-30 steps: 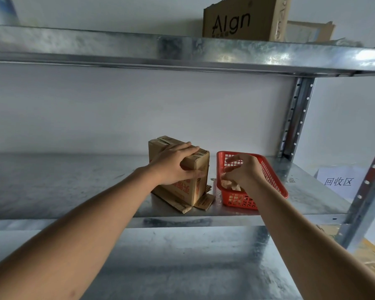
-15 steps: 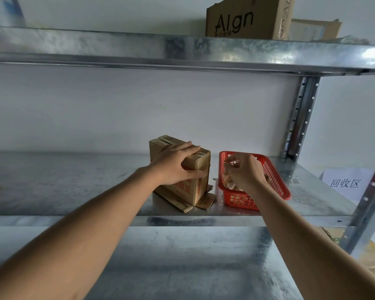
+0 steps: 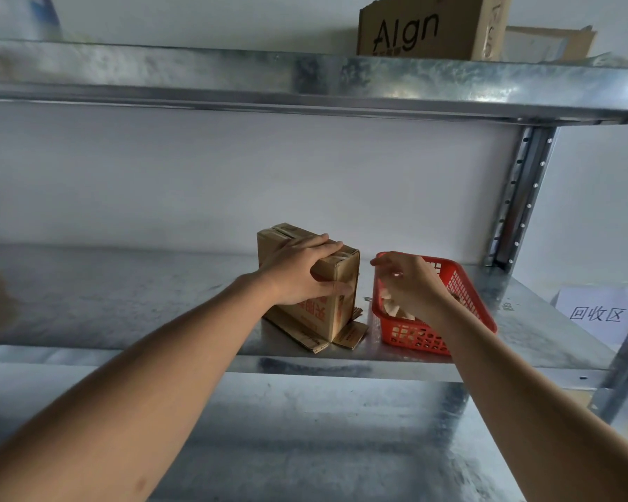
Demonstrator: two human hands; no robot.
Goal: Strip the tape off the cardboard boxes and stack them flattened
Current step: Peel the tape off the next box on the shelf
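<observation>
A small brown cardboard box (image 3: 318, 315) with red print stands upright on the metal shelf (image 3: 124, 295), its bottom flaps splayed out flat. My left hand (image 3: 298, 273) grips its top near corner, fingers across the taped top and thumb on the side. My right hand (image 3: 410, 284) hovers just above the left end of a red plastic basket (image 3: 475, 295), fingers loosely spread, with nothing clearly held. Crumpled tape scraps (image 3: 396, 311) lie in the basket under that hand.
The shelf above (image 3: 305, 77) hangs low overhead and carries a large cardboard box (image 3: 425, 27) printed "Algn". A perforated upright post (image 3: 519, 197) stands at the back right. A white paper sign (image 3: 595, 313) sits beyond the shelf's right end.
My right hand has lifted out of the red basket and now hovers above its left end. My left hand has kept its grip on the box.
</observation>
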